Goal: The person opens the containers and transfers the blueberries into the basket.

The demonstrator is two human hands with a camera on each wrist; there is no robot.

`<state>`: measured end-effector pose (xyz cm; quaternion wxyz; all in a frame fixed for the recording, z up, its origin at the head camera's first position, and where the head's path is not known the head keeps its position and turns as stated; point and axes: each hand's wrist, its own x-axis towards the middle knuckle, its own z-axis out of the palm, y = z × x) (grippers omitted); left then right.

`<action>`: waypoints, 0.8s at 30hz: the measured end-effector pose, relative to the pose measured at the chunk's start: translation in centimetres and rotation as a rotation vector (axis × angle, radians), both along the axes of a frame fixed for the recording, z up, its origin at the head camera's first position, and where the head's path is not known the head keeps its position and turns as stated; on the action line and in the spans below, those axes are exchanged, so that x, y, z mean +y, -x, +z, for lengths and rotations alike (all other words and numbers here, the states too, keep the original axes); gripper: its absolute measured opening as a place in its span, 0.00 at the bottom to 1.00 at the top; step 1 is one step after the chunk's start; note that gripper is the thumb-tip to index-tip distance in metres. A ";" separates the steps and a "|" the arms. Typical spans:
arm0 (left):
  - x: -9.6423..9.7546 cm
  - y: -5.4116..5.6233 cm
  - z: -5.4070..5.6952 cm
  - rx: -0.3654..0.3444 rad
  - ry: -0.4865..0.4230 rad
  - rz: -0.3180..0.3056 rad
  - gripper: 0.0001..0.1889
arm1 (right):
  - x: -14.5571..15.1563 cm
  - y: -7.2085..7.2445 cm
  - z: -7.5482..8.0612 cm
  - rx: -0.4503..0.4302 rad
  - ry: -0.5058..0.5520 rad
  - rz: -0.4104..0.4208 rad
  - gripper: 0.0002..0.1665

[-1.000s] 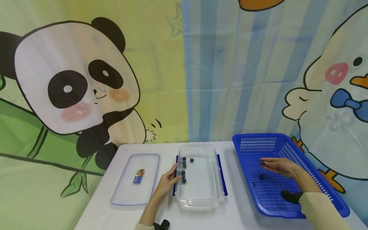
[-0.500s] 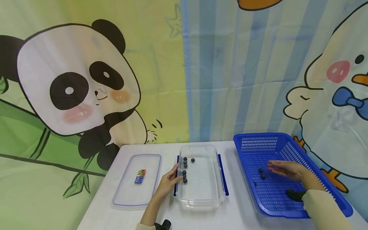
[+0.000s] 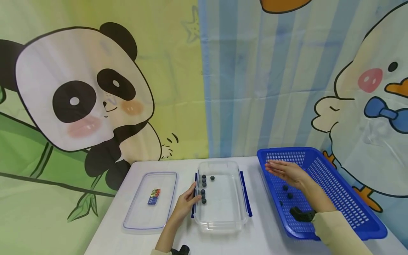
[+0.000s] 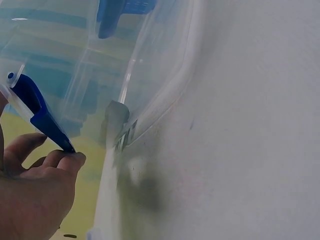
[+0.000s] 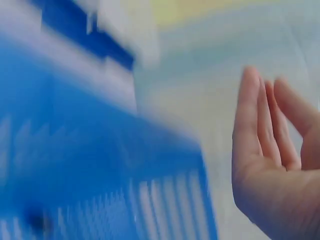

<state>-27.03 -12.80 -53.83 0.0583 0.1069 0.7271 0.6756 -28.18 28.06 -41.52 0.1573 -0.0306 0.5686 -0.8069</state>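
Note:
My left hand (image 3: 185, 202) holds the left side of a clear plastic storage box (image 3: 227, 205). In the left wrist view its fingers pinch the blue latch (image 4: 47, 122) there. Several dark round berries, like blueberries (image 3: 204, 184), line that side inside the box, and a single one (image 3: 212, 178) lies apart from the row. My right hand (image 3: 288, 173) is raised above the left rim of a blue plastic basket (image 3: 318, 191), its fingers straight. The right wrist view shows nothing between those fingers (image 5: 246, 110). Three dark berries (image 3: 289, 195) lie in the basket.
A clear lid (image 3: 140, 217) with a blue rim and a colourful label (image 3: 154, 196) lies left of the box. All stands on a white table (image 3: 197, 244), a printed curtain (image 3: 236, 106) behind. The basket's raised walls are close to the right forearm.
My right hand has let go of a berry, which now lies in the basket. The hand has since risen and moved left to the basket's rim. My left hand keeps its place.

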 end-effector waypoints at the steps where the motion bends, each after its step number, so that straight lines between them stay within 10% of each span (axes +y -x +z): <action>1: 0.0 0.0 0.0 -0.009 -0.007 0.004 0.39 | -1.6 0.1 0.3 0.024 -0.016 -0.022 0.12; 13: 0.2 -0.7 2.1 -0.016 -0.028 -0.016 0.38 | -17.9 2.5 -2.8 0.022 -0.047 -0.031 0.18; 24: 0.1 -1.3 2.7 0.011 -0.024 -0.041 0.39 | -21.5 4.4 -8.1 -0.190 -0.133 -0.017 0.18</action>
